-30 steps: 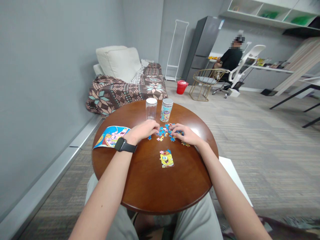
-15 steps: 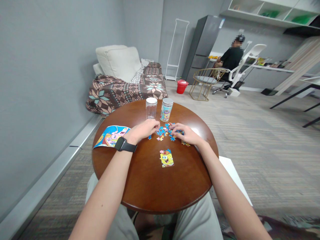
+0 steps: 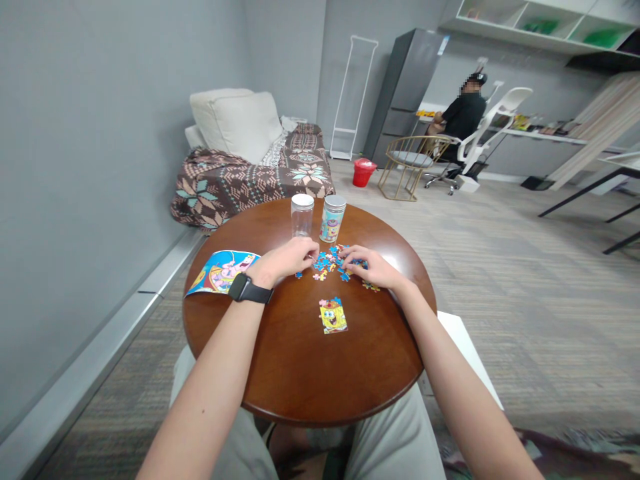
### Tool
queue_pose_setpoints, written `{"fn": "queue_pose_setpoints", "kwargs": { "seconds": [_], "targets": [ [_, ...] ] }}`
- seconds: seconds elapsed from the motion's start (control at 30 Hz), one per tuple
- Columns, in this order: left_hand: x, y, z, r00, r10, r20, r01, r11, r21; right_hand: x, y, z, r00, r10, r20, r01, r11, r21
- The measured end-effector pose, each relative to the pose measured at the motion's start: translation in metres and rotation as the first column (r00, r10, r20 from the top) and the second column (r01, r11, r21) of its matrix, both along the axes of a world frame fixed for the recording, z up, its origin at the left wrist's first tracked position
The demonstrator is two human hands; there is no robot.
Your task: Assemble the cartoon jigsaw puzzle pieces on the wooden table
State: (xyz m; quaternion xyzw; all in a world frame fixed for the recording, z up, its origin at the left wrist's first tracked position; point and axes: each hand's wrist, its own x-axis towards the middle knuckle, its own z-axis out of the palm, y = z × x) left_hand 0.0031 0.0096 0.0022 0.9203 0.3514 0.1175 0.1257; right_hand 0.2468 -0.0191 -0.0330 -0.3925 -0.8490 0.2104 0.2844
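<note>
Loose jigsaw puzzle pieces (image 3: 330, 257), mostly blue, lie in a heap on the round brown table (image 3: 320, 380). At the heap's left edge my left hand (image 3: 296, 257) is closed in a pinch on what looks like a small puzzle piece, largely hidden by the fingers. My right hand (image 3: 369, 265) rests over the heap's right side, fingers apart and bent, tips touching pieces. Nearer to me lies a joined section of puzzle (image 3: 333, 316) with a yellow cartoon face. A printed picture sheet (image 3: 220, 272) lies left, partly behind my left wrist.
Behind the heap stand a clear jar with a white lid (image 3: 302, 219) and a jar with a cartoon label (image 3: 333, 220). A sofa with a patterned cover (image 3: 250, 180) is beyond the table. Farther right are a red bin (image 3: 363, 173), a gold-framed chair (image 3: 413, 163) and a seated person (image 3: 465, 113).
Both hands stay almost where they were, at the heap. The whole view has shifted very slightly.
</note>
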Motion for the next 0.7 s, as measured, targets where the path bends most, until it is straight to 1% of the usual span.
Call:
{"fn": "queue_pose_setpoints", "kwargs": {
  "seconds": [0.3,0.4,0.5,0.6,0.63,0.7],
  "targets": [
    [-0.0002,-0.0012,0.0014,1.000,-0.002,0.016,0.004,0.997,-0.077,0.0004,-0.0002,-0.0002,1.000,0.000,-0.002,0.000,1.000,-0.001],
    [-0.0008,-0.0001,0.0000,0.999,0.007,0.053,-0.002,0.996,-0.084,0.0003,-0.0003,0.0001,1.000,-0.005,-0.001,0.005,1.000,-0.003],
    [-0.0011,-0.0005,-0.0001,0.995,0.027,0.092,-0.014,0.990,-0.140,0.0003,-0.0002,-0.0001,1.000,-0.005,-0.001,0.005,1.000,0.002],
    [-0.0010,-0.0025,0.0019,0.994,0.055,0.095,-0.035,0.980,-0.198,0.0004,0.0008,-0.0009,1.000,-0.004,-0.001,0.004,1.000,0.006],
    [-0.0010,-0.0031,0.0028,0.995,0.051,0.089,-0.033,0.980,-0.196,0.0004,0.0013,-0.0012,1.000,-0.006,-0.002,0.006,1.000,0.006],
    [-0.0010,-0.0037,0.0040,0.997,0.021,0.073,-0.010,0.988,-0.153,0.0005,0.0022,-0.0014,1.000,-0.021,-0.006,0.021,1.000,0.001]
  ]
}}
